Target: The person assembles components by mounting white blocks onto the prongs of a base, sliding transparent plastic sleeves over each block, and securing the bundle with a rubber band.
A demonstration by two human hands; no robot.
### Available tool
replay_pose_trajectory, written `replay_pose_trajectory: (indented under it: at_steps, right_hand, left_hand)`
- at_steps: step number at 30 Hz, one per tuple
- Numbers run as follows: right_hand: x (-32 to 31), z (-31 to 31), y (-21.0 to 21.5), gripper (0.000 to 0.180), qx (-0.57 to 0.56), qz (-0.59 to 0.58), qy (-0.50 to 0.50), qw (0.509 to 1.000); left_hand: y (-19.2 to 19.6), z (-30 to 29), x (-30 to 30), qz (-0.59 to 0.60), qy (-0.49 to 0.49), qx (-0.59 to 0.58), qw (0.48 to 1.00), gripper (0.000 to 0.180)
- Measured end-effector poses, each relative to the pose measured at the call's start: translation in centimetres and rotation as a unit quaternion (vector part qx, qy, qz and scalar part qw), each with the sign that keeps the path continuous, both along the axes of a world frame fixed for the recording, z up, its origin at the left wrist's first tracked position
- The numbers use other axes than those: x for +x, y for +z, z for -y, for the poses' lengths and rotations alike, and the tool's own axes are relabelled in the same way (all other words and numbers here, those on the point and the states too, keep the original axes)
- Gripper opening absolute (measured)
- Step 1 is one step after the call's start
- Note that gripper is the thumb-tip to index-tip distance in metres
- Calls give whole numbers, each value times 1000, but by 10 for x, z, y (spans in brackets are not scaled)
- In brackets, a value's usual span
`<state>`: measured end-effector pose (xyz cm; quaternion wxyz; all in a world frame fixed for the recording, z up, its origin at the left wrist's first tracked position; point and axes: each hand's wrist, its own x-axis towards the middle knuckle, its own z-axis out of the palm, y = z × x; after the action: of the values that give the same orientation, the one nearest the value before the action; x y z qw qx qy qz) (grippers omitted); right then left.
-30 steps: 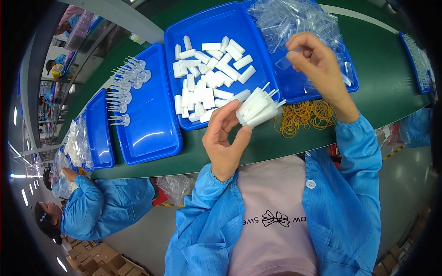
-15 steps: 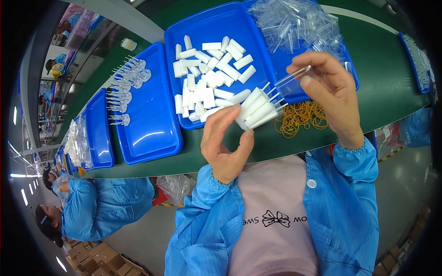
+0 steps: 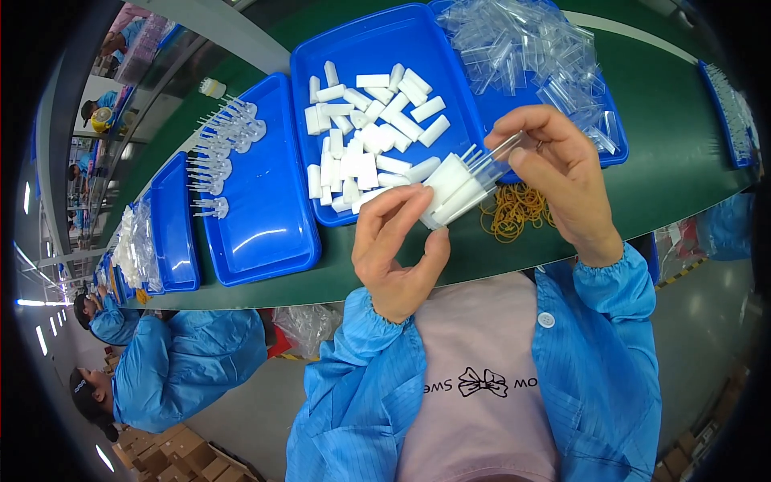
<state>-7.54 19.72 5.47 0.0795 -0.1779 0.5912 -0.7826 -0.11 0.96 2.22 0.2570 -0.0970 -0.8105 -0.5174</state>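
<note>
Since half a second ago the right hand (image 3: 562, 189) has come down and inward from the pile of clear tubes, so that the clear tube (image 3: 504, 155) it carries now lies against the bundle in the other hand; a second ago that hand was still up over the pile.

Head view: the left hand (image 3: 397, 249) is closed around a bundle of white capped pieces (image 3: 454, 191), thumb and fingertips pinching its lower end, thin prongs sticking out of its upper end. The right hand pinches the clear tube between thumb and forefinger, its other fingers curled loosely, and the tube's far end touches the prongs of the bundle. Both hands are held just above the near edge of the green bench (image 3: 666, 161). Under the right hand lies a heap of yellow rubber bands (image 3: 514, 213) on the bench. Behind the hands a blue tray (image 3: 305, 64) holds loose white caps (image 3: 361, 136), and to its right a second blue tray (image 3: 614, 153) carries the pile of clear tubes (image 3: 522, 48). Left of these, another blue tray (image 3: 265, 233) holds a row of clear pronged parts (image 3: 217, 149) along its far side. At lower left, another person in a blue coat (image 3: 177, 361) sits at the same bench.
</note>
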Motion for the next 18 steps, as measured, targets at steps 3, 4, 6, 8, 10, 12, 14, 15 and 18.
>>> replay_pose_trajectory:
  at_steps: [3, 4, 6, 8, 10, 12, 14, 15, 18]
  right_hand:
    - [0, 1, 1, 23, 2, 19, -7, 1000]
    - [0, 2, 1, 23, 1, 19, -8, 1000]
    - [-2, 2, -2, 23, 26, 0, -21, 999]
    - [0, 4, -4, 23, 35, -12, -34, 999]
    - [0, 5, -5, 23, 44, -24, -45, 998]
    - [1, 5, -5, 25, 48, -20, -50, 997]
    - [-2, 4, -7, 25, 54, -23, -43, 997]
    - [-3, 3, -8, 25, 59, -26, -35, 997]
    - [-7, 2, -5, 26, 19, 44, 16, 999]
  left_hand:
    - [2, 0, 0, 10, 4, -1, 1000, 44]
    - [3, 0, 0, 9, 3, -2, 1000, 44]
    - [5, -1, -1, 12, 6, -17, 1000, 44]
    - [5, -1, 0, 18, 2, -18, 1000, 43]
    - [4, -1, 0, 25, -1, -18, 1000, 42]
    - [4, -1, 0, 29, -3, -18, 999, 41]
    - [3, -2, -2, 25, -3, -17, 1000, 40]
    - [2, -2, -2, 21, -2, -17, 1000, 40]
    - [0, 0, -1, 21, 3, -12, 1000, 40]
